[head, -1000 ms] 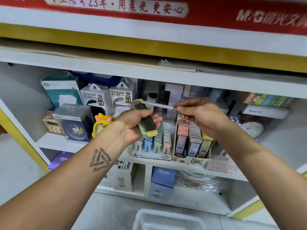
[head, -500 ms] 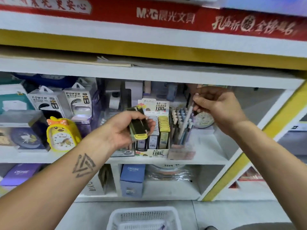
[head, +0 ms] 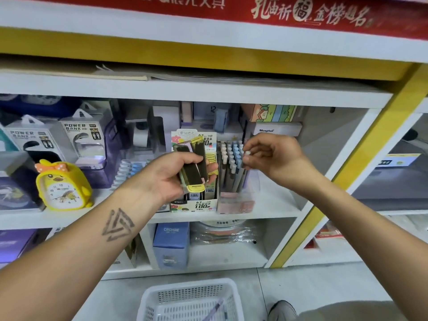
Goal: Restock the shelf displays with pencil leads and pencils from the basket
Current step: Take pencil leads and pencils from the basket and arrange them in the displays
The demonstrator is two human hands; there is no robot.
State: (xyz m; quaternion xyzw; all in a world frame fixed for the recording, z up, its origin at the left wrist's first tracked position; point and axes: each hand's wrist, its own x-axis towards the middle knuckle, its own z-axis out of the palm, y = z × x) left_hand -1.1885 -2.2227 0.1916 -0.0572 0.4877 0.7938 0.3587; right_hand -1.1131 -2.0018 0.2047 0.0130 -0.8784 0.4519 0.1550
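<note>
From the head camera I see my left hand [head: 172, 176] raised in front of the middle shelf [head: 273, 208], its fingers curled round a small bundle of pencil lead cases [head: 193, 166] with dark bodies and yellow ends, one pinkish case showing among them. These cases sit just in front of the lead display box [head: 196, 203], a cardboard tray printed with "0.7" and "100" that stands on the shelf with more yellow cases stacked in it. My right hand [head: 274, 156] is beside it, thumb and forefinger pinching the white cap of a pencil [head: 243, 169] that slants down into the pencil display [head: 234, 202], a clear-and-pink holder just right of the lead box, packed with upright pencils with white and blue caps. Below, on the floor, the white basket [head: 185, 291] sits between my arms with at least one pale purple pencil lying inside. On the shelf to the left stand a yellow duck clock [head: 63, 186] and power bank boxes [head: 83, 140].
</note>
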